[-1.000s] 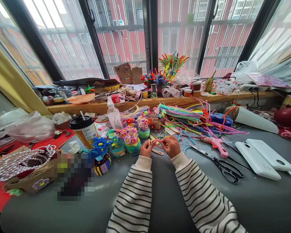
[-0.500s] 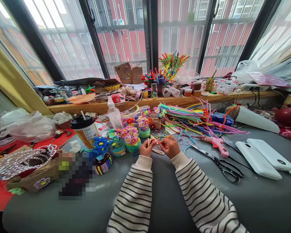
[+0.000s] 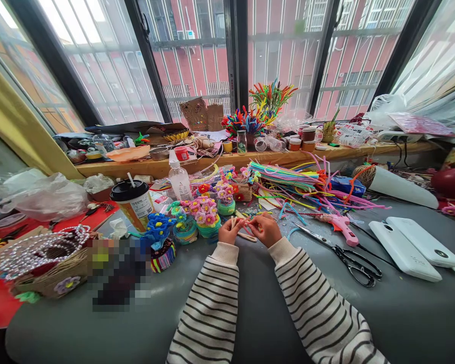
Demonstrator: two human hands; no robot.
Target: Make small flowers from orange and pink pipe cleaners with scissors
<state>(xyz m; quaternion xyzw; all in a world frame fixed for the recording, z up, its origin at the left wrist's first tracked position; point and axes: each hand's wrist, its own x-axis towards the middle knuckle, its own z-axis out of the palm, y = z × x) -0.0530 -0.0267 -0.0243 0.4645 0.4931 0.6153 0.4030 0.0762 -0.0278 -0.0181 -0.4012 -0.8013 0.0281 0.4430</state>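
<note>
Both hands meet over the middle of the grey table. My left hand (image 3: 229, 231) is closed in a pinch on a cream pipe cleaner (image 3: 233, 221), its end standing up past the fingers. Close by on the right, my right hand (image 3: 266, 229) pinches the same thin piece; the fingers hide most of it. Another cream length (image 3: 247, 236) shows just below and between the hands. Small pots of fuzzy pink flowers (image 3: 205, 211) and blue flowers (image 3: 160, 230) stand to the left of my left hand. Scissors (image 3: 347, 259) lie to the right, their blades pointing toward my right hand.
A pink glue gun (image 3: 341, 227) lies beyond the scissors, with two white power banks (image 3: 404, 250) farther right. Behind the hands is a heap of coloured pipe cleaners (image 3: 288, 174). A lidded drink cup (image 3: 133, 205) and a bead-filled basket (image 3: 49, 280) stand left.
The hands stay in almost the same place, with only slight finger movement around the pipe cleaner. The whole view has shifted very slightly.
</note>
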